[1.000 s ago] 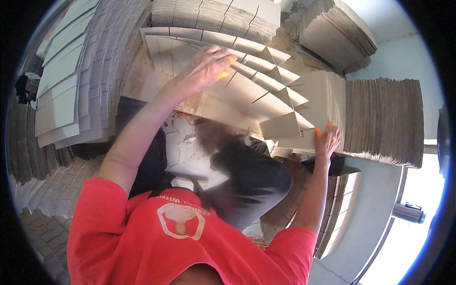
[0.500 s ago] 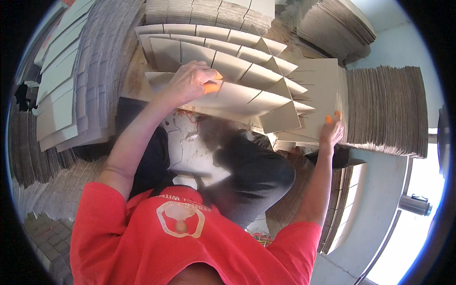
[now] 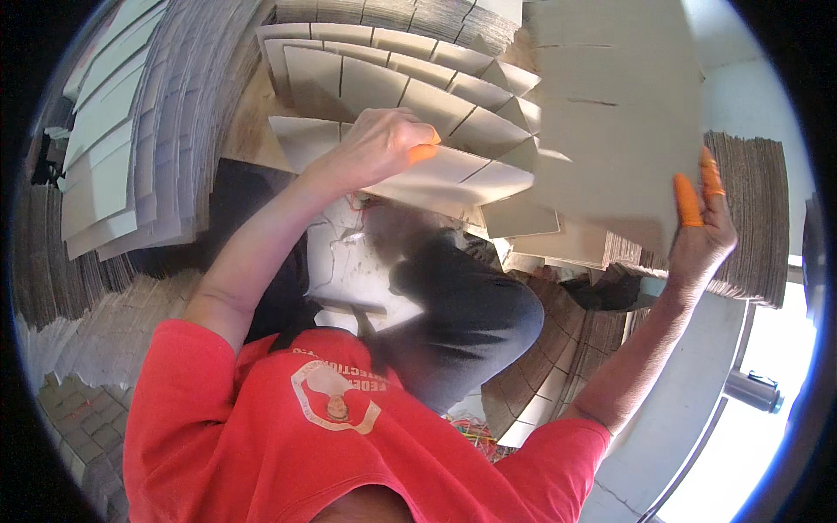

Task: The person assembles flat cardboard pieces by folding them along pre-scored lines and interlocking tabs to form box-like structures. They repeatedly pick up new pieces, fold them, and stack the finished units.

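Observation:
Orange covers sit on fingertips of both hands. My left hand (image 3: 384, 146) is closed on the top edge of the nearest upright slotted cardboard strip (image 3: 475, 174). That strip belongs to a partly assembled cardboard divider (image 3: 375, 83), whose long strips stand in rows with crosspieces through their right ends. Off to the right, my right hand (image 3: 704, 228) pinches the edge of a flat slotted cardboard sheet (image 3: 610, 144). The sheet is raised beside the divider, close to its right end, and covers part of the stacks behind. My right thumb is not clearly visible.
Tall piles of slotted cardboard (image 3: 144, 131) stand at the left. Another stack (image 3: 401, 16) lies behind the divider, and a brown stack (image 3: 757, 222) is at the far right. My bent leg (image 3: 471, 322) is below the divider. A grey cylinder (image 3: 754, 390) sits near the bright opening.
My right hand has moved right and toward me, and a cardboard sheet from the right-hand pile is now lifted in it. My left hand and the divider have shifted slightly right.

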Tool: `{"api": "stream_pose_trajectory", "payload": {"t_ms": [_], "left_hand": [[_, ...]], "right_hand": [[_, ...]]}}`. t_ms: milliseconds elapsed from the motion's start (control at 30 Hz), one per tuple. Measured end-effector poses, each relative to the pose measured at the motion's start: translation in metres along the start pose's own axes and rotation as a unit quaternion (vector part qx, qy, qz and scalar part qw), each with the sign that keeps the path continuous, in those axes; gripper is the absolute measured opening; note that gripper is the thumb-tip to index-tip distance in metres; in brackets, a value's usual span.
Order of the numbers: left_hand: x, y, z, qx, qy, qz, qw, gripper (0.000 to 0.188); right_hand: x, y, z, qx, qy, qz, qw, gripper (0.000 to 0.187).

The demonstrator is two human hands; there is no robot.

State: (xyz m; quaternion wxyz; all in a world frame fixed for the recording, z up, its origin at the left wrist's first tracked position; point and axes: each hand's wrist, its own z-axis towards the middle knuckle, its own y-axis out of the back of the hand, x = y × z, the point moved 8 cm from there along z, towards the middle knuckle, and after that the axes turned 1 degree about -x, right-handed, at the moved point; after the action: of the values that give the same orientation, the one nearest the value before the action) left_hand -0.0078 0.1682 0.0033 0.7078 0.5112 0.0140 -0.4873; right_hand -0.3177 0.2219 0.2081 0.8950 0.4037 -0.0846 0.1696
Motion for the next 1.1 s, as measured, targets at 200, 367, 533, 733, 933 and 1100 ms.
{"api": "stream_pose_trajectory", "payload": {"t_ms": [200,367,533,733,933,1100], "left_hand": [[0.002,-0.003,0.001,0.024,0.008,0.012,1.000,0.009],[0.002,-0.003,0.002,-0.001,-0.007,0.002,1.000,0.007],[0.006,-0.007,0.003,0.042,0.017,0.043,0.998,0.010],[0.020,0.012,0.033,0.048,0.043,0.107,0.992,0.022],[0.057,0.011,0.047,0.025,-0.011,0.181,0.983,0.004],[0.045,0.009,0.046,0.089,0.026,0.119,0.989,0.005]], "right_hand": [[0.014,-0.045,-0.013,0.069,-0.010,0.083,0.994,0.047],[0.016,-0.049,-0.012,0.046,-0.022,0.122,0.991,0.046],[0.029,-0.062,-0.015,0.082,-0.009,0.047,0.995,0.046],[0.028,-0.083,-0.031,0.103,-0.016,0.096,0.990,0.048],[0.028,-0.074,-0.025,0.095,0.007,0.074,0.993,0.050],[0.018,-0.090,-0.028,0.143,-0.025,0.107,0.984,0.048]]}}
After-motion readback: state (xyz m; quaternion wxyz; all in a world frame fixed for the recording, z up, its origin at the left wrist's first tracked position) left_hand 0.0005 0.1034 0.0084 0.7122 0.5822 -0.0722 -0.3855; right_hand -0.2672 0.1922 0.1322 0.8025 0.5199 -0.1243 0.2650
